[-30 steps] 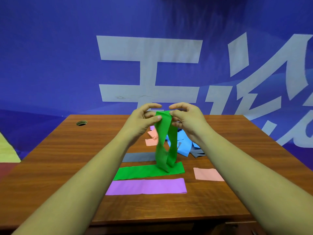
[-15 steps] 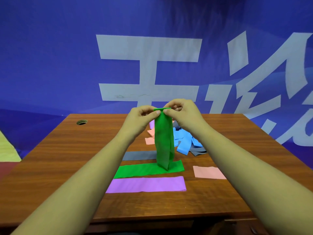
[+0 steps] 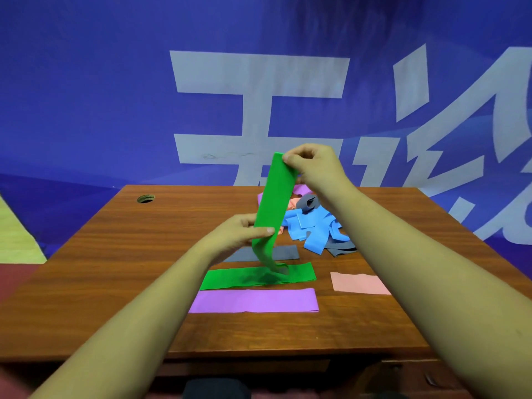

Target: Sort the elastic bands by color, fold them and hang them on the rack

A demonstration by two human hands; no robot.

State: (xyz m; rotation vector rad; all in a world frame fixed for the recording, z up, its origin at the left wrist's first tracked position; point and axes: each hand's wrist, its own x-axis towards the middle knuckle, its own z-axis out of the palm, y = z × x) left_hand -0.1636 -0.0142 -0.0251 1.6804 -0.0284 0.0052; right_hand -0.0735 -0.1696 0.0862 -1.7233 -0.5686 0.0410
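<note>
The right hand (image 3: 312, 165) pinches the top of the held green band (image 3: 275, 203) and the left hand (image 3: 239, 230) pinches it lower down above the table (image 3: 115, 254), so a slipping pinch could drop it crooked onto the flat green band (image 3: 230, 279).

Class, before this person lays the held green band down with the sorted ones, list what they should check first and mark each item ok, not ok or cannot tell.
1. Right hand pinches the top of the held green band: ok.
2. Left hand grips it lower down: ok.
3. Band hangs flat: not ok, its tail curls.
4. Matching green band on the table is there to lay it on: ok.
5. Purple band and pink band lie apart from the green: ok.
6. Rack in reach: cannot tell, none in view.
</note>
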